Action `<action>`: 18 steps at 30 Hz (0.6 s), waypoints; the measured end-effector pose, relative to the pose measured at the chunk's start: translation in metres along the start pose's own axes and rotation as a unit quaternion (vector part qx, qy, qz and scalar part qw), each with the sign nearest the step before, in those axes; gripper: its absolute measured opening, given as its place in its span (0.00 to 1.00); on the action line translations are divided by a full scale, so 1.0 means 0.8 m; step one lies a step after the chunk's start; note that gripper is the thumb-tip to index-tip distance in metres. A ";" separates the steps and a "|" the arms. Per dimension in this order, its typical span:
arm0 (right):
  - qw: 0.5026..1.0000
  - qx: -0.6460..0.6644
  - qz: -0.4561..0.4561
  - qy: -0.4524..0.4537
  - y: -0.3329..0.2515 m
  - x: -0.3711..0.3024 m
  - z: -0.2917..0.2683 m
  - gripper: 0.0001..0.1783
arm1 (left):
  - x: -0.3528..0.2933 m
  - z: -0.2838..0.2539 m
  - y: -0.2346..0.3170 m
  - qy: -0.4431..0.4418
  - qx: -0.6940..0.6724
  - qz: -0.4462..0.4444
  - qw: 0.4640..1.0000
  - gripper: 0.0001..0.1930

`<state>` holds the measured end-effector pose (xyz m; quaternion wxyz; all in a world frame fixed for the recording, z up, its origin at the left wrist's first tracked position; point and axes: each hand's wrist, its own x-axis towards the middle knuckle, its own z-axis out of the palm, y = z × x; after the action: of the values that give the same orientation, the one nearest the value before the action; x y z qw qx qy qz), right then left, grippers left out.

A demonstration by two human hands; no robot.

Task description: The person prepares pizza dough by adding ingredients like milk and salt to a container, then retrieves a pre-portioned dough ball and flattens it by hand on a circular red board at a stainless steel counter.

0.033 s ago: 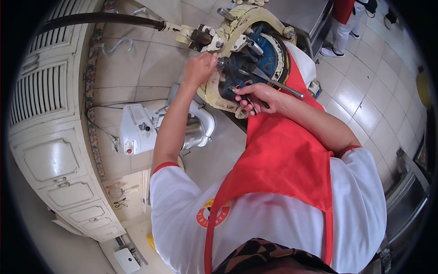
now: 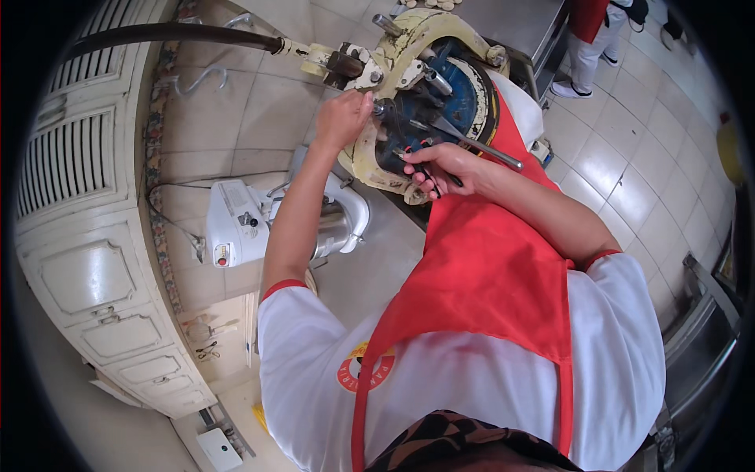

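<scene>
A heavy cream-painted machine (image 2: 464,30) with worn paint and a blue inner plate (image 2: 460,98) stands before me. My left hand (image 2: 342,119) is closed at its left side, fingertips beside a dark round metal part (image 2: 384,108); what they pinch, if anything, is hidden. Lower right, my right hand (image 2: 450,168) is wrapped round a tool with black and red handles, seemingly pliers (image 2: 431,179), jaws toward the machine's lower part. A long metal bar (image 2: 495,153) slants out from the machine just above my right wrist. Short metal posts (image 2: 439,81) rise from the plate.
A long dark lever (image 2: 173,31) reaches left from the machine. A white mixer-like appliance (image 2: 240,220) sits on the metal counter (image 2: 370,263) to the left, near a tiled wall (image 2: 208,134). Another person (image 2: 588,59) stands at the upper right on the tiled floor (image 2: 605,177).
</scene>
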<state>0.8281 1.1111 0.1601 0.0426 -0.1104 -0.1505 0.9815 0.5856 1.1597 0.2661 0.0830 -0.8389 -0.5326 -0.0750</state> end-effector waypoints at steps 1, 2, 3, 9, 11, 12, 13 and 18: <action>1.000 0.004 0.003 -0.002 0.000 0.001 0.000 0.14 | -0.001 0.000 0.000 0.000 -0.002 0.000 1.000 0.20; 1.000 0.004 0.004 -0.004 0.001 0.000 -0.001 0.14 | -0.001 0.001 0.000 0.001 -0.004 0.000 1.000 0.20; 1.000 0.003 0.004 -0.007 0.000 0.000 -0.001 0.14 | -0.002 0.000 -0.001 0.001 -0.005 0.000 1.000 0.19; 1.000 0.005 0.004 -0.012 0.000 -0.002 -0.002 0.14 | -0.003 -0.001 0.001 0.017 -0.011 0.010 1.000 0.16; 1.000 -0.002 -0.001 -0.007 -0.001 -0.003 -0.002 0.15 | -0.003 -0.005 0.002 0.021 -0.028 0.023 0.999 0.13; 1.000 -0.007 -0.002 -0.004 -0.001 -0.002 -0.003 0.15 | -0.004 -0.007 0.004 0.022 -0.037 0.027 0.999 0.12; 1.000 -0.012 -0.003 -0.001 -0.001 -0.002 -0.004 0.15 | -0.004 -0.008 0.004 0.013 -0.028 0.039 0.999 0.12; 1.000 -0.013 -0.002 0.000 0.000 -0.003 -0.003 0.15 | -0.005 -0.004 0.000 -0.010 0.044 0.054 0.998 0.11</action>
<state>0.8308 1.1118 0.1588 0.0430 -0.1104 -0.1636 0.9794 0.5840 1.1557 0.2685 0.1181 -0.8626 -0.4905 -0.0388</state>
